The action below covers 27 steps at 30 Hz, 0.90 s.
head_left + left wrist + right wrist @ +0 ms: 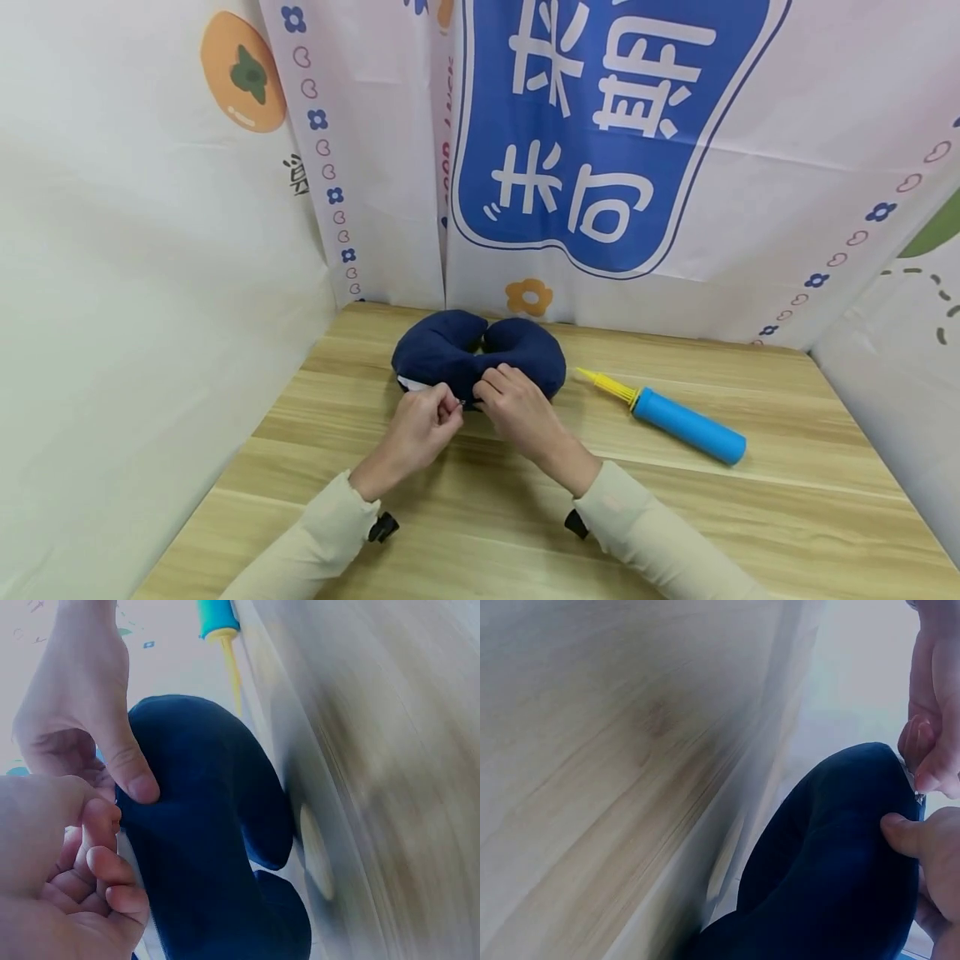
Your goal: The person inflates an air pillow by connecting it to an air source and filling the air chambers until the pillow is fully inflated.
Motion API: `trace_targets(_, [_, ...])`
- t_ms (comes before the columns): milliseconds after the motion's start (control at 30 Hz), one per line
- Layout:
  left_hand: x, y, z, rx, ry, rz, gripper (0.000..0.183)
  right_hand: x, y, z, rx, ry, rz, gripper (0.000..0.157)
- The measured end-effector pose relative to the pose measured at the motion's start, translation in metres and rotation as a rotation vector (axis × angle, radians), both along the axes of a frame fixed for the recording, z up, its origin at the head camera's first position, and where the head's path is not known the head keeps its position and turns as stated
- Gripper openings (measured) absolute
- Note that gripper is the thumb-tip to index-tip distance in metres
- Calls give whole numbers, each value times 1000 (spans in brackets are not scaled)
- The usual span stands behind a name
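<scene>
A navy U-shaped neck pillow (442, 354) lies on the table with its opening toward the back wall. Along its near edge a zipper gapes at the left, baring a white strip (412, 384). My left hand (426, 421) pinches the zipper's small metal pull (919, 798) between thumb and curled forefinger. Just to the right, my right hand (521, 408) grips the pillow's edge, its thumb (141, 784) lying on top of the fabric. The other right fingers are partly hidden behind the edge in the left wrist view.
To the right of the pillow lies a blue hand pump (690, 425) with a yellow nozzle (600, 381) pointing toward it. The wooden table (480, 533) meets a printed cloth wall (390, 167) at the back and white cloth (150, 333) at the left.
</scene>
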<state>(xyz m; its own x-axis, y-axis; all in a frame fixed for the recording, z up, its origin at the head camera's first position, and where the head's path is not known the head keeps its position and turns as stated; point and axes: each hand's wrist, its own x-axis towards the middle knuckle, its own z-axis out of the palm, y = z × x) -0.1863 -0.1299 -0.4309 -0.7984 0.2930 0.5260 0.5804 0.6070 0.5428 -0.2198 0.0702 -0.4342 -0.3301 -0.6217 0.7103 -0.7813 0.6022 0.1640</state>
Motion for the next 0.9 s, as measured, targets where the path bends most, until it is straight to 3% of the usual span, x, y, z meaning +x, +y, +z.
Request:
trace_targets(333, [-6,-18,-8,1,95,33,29,-3,-3,-4,-15,-8,4,15])
trace_targets(533, [-8,-25,-10,-7,80,47,30,-4,-2,-4,2,-5,3,13])
trace_targets(633, [-8,-23,-11,-8,67,52,29,-3,-2,-4,-9,-1,1,15])
trace_targets(900, [-1,-6,-15,-70,123,36,27,0,-10,-4,-11,-37,-55,17])
